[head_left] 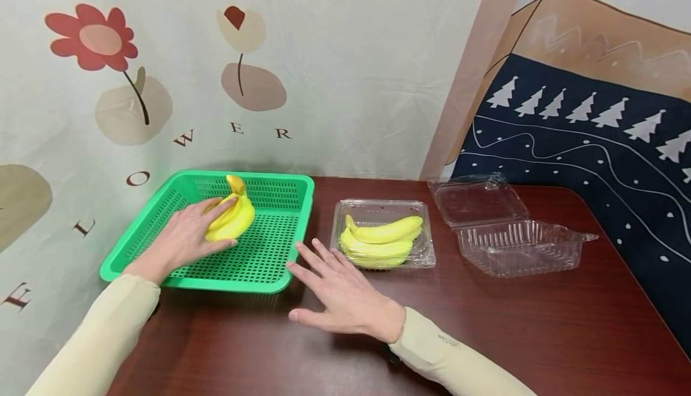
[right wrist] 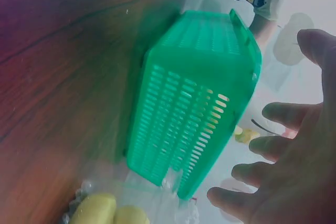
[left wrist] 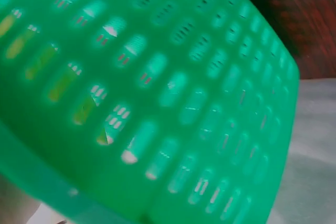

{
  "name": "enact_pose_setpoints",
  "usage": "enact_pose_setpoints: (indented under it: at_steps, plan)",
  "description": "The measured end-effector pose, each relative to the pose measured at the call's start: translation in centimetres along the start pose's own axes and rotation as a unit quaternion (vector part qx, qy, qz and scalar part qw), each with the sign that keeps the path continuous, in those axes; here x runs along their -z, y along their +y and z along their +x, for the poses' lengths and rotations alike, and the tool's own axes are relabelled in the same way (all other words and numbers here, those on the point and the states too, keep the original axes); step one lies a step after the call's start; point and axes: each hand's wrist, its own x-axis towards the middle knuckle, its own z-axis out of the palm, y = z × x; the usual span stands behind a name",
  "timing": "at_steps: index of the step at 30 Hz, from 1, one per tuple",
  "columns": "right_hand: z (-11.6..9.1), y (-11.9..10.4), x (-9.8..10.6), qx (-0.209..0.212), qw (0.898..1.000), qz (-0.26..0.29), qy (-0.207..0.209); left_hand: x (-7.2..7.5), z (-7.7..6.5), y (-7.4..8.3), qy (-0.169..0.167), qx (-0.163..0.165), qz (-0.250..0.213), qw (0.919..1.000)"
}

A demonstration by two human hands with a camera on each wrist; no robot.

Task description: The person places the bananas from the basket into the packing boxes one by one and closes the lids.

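Note:
My left hand [head_left: 186, 231] reaches over the green plastic basket [head_left: 270, 180] and grips a small bunch of yellow bananas [head_left: 240, 219], its stem pointing up, fingers on the far left side and thumb at the near side. Through the slots of the basket wall [left wrist: 173, 87], yellow patches show in the left wrist view. My right hand [head_left: 348, 297] hovers beside the basket's right rim, fingers spread and holding nothing. Just beyond it sits a clear plastic clamshell box [head_left: 429, 258] with more bananas [head_left: 383, 243] inside; its lid appears closed.
A second clear clamshell box [head_left: 518, 249] stands at the right of the dark red-brown table [head_left: 486, 324], its lid [head_left: 480, 201] tipped back against the wall cloth. Printed cloth [head_left: 351, 84] with flowers and trees hangs directly behind the table.

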Motion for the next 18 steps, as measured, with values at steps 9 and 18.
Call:
enact_pose_setpoints:
  at_steps: [9,18]
  plan:
    - [-2.0,1.0,1.6,-0.019,1.0,0.012,0.02,0.8,0.6,2.4,0.043,-0.015,-0.037,0.9983]
    - [-4.5,2.6,2.9,-0.04,0.998,0.0,0.052,1.8,1.5,5.3,0.086,-0.052,-0.061,0.9931]
